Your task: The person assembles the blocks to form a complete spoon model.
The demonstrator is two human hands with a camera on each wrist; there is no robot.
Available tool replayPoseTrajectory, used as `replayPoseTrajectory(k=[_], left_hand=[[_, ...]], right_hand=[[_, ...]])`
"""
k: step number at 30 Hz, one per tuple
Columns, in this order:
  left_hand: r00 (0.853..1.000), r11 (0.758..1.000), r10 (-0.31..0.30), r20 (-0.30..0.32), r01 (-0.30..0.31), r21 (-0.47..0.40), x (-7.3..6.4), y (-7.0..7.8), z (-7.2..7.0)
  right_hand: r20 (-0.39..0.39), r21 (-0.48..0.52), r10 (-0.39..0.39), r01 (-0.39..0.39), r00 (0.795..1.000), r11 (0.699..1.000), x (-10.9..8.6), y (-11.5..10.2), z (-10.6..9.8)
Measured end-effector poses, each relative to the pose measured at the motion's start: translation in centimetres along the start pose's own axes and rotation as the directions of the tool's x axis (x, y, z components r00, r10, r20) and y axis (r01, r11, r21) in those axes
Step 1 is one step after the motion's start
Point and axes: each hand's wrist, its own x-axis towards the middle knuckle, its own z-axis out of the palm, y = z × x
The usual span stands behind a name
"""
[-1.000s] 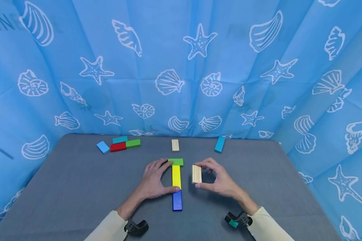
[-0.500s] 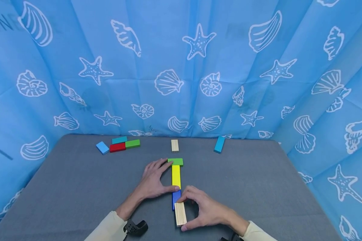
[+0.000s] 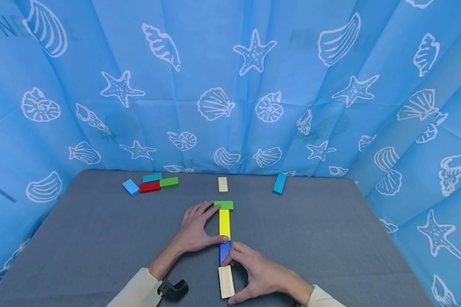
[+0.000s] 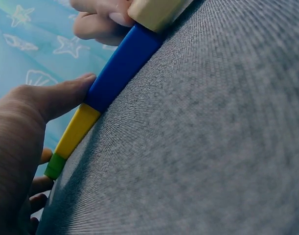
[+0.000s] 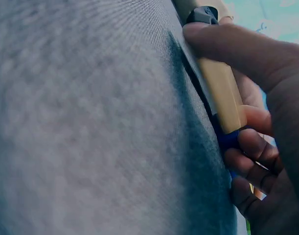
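Observation:
A row of blocks runs toward me on the table: a green block (image 3: 223,205) set crosswise, a yellow block (image 3: 224,224), then a blue block (image 3: 224,252). My left hand (image 3: 198,232) rests along the row's left side, index finger on the green block and thumb at the yellow-blue joint. Between thumb and fingertips, my right hand (image 3: 263,273) pinches a plain wooden block (image 3: 226,282) by its ends, at the near end of the blue block. A dark gap shows below the wooden block (image 5: 220,93) in the right wrist view; whether it touches the table I cannot tell.
At the back left lie a light blue block (image 3: 130,187), a teal block (image 3: 152,177), a red block (image 3: 150,186) and another green block (image 3: 169,182). Another wooden block (image 3: 223,185) lies back centre, with a blue-teal block (image 3: 279,183) to its right. A curtain (image 3: 230,140) hangs behind the table.
My right hand has carried the wooden block from right of the yellow block toward me and left, to the near end of the blue block. The left hand has stayed in place.

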Motion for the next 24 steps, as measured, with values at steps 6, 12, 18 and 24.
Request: replayPoseTrajectory(k=[6, 12, 18, 24], left_hand=[[1.0, 1.0, -0.001, 0.0, 0.001, 0.005, 0.03, 0.06, 0.01], [1.0, 1.0, -0.011, 0.011, 0.011, 0.007, -0.08, 0.1, 0.0], [1.0, 1.0, -0.009, 0.009, 0.009, 0.014, -0.03, 0.11, -0.01], [1.0, 1.0, -0.008, 0.013, 0.008, 0.01, 0.0, 0.23, -0.05]], right_hand=[[0.009, -0.066, 0.008, -0.008, 1.0, 0.998, -0.05, -0.11, -0.05], [0.01, -0.097, -0.033, 0.033, 0.999, 0.995, -0.24, -0.12, 0.13], [-0.012, -0.082, -0.027, 0.026, 1.0, 0.996, -0.2, -0.05, 0.21], [-0.019, -0.042, -0.006, 0.006, 1.0, 0.999, -0.22, 0.16, -0.29]])
